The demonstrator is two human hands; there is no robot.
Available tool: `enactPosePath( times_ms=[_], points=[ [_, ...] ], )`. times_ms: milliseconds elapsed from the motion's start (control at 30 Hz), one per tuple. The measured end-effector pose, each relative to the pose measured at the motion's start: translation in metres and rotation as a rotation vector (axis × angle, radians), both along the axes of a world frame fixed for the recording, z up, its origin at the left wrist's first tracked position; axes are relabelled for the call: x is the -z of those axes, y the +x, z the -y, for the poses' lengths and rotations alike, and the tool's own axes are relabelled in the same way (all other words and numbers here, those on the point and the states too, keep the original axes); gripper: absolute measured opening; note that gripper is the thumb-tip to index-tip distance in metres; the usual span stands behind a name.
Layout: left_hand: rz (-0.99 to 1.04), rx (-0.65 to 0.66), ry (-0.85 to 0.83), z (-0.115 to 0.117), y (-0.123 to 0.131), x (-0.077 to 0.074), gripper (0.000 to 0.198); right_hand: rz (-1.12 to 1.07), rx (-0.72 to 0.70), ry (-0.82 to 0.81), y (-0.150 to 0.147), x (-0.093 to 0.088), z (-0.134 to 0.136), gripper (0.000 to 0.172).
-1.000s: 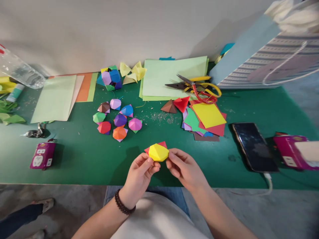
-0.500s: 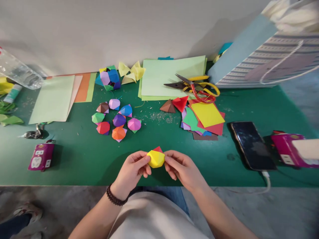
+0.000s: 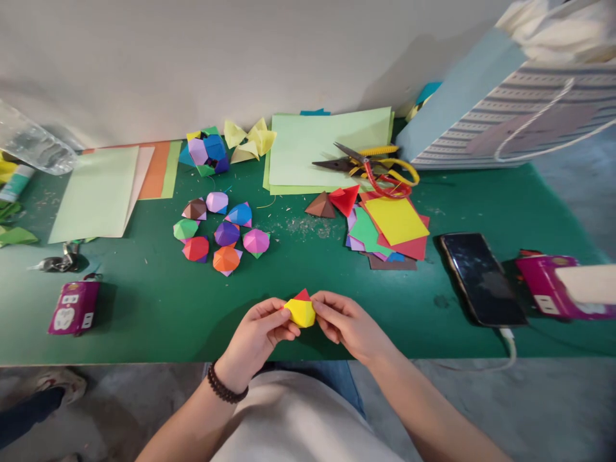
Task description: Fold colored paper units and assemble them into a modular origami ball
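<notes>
From afar, I have the left hand and right hand gripping the yellow paper piece by its sides, red corner showing, over the bench's near part, nearer than the orange shape.

We see soft, moderate light, with the floor dimmer. The bag throws a broad shadow leftward on the wall; a shadow darkens the table beside the left hand. We find faint reflections in the phone and wide-angle stretching around the bottle.
</notes>
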State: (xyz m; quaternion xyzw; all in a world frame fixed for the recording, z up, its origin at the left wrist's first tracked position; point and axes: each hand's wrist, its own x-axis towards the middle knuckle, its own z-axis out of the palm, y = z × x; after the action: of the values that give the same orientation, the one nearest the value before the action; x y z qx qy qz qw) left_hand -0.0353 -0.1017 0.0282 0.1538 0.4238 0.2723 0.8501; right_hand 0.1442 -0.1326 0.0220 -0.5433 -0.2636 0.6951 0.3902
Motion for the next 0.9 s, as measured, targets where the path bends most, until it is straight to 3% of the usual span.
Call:
enactPosePath(
  times_ms=[267, 400, 500, 600, 767, 900],
  points=[
    [0.048, -0.082, -0.063, -0.001, 0.000, 0.004, 0.030, 0.070, -0.017, 0.041, 0.000, -0.006, 0.001, 0.046],
    [0.130, -0.164, -0.153, -0.001, -0.001, 0.004, 0.026, 0.176, -0.041, 0.138, 0.001, -0.014, 0.005, 0.034],
    [0.201, -0.119, -0.167, 0.001, -0.002, 0.002, 0.026, 0.317, -0.051, 0.244, 0.002, -0.023, 0.009, 0.021],
    [0.161, 0.023, 0.007, 0.003, -0.005, -0.002, 0.028, 0.418, -0.123, 0.355, 0.006, -0.034, 0.012, 0.016],
    [-0.022, 0.146, 0.485, -0.003, -0.010, -0.017, 0.041, 0.600, -0.228, 0.560, 0.012, -0.050, 0.017, 0.012],
    [-0.132, 0.207, 0.680, -0.005, -0.009, -0.026, 0.018, 0.714, -0.252, 0.664, 0.011, -0.053, 0.020, 0.012]
  ],
)
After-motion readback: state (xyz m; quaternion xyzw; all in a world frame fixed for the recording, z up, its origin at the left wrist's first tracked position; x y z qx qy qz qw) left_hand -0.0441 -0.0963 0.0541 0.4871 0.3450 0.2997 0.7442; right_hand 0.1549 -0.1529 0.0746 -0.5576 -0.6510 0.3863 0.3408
